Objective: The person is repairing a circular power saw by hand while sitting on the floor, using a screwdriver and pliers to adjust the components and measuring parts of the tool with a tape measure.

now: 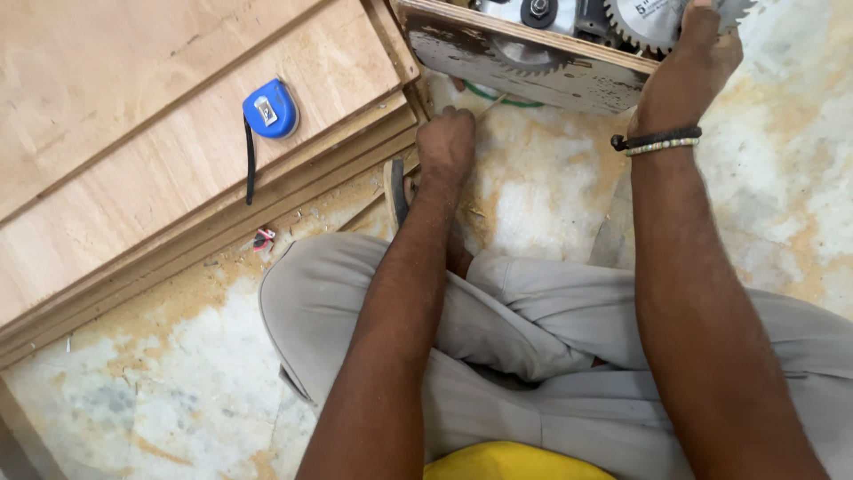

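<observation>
Head view: plywood sheets (160, 133) are lying at ten o'clock under a blue tape measure (271, 108). At twelve, the upturned saw bench (524, 67) is being steadied by the right hand (689, 67), clasped near the blade (644, 20); steadiness should be kept while the clenched left hand (447, 142) is working a thin tool beneath.

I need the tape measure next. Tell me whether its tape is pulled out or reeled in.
Reeled in. The blue tape measure lies on the plywood sheets with no blade showing; only its black strap trails out.
</observation>
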